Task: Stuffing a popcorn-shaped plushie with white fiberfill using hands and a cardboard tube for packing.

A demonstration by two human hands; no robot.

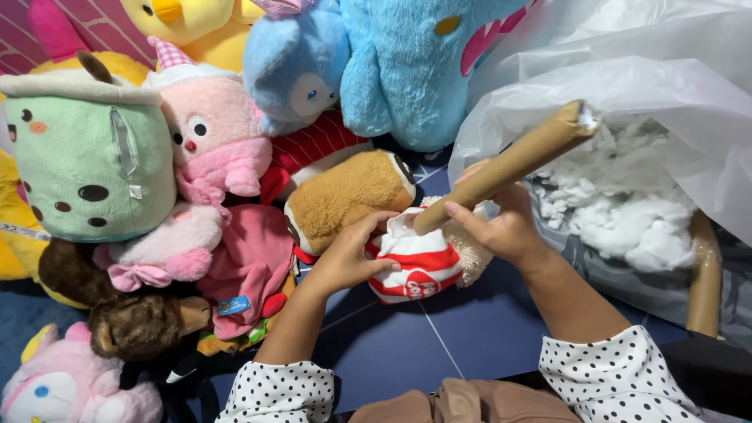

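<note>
**Both hands on striped toy, tube pushed into its opening**

The left hand (345, 254) is curled around the near-left side of the red-and-white striped toy (415, 270), fingers closed on its fabric at the opening. The right hand (501, 227) is wrapped around a cardboard tube (513, 160), gripping near its lower end. The tube tilts up toward the far right; its lower tip sits in the toy's opening. The toy rests on the blue floor (470, 329), centre of scene, just near of a brown plush (352, 196). To the right, a clear plastic bag (658, 86) holds white stuffing (627, 204); a second tube (705, 274) lies beside it. A pile of plush toys (157, 172) fills the left and far side
</note>
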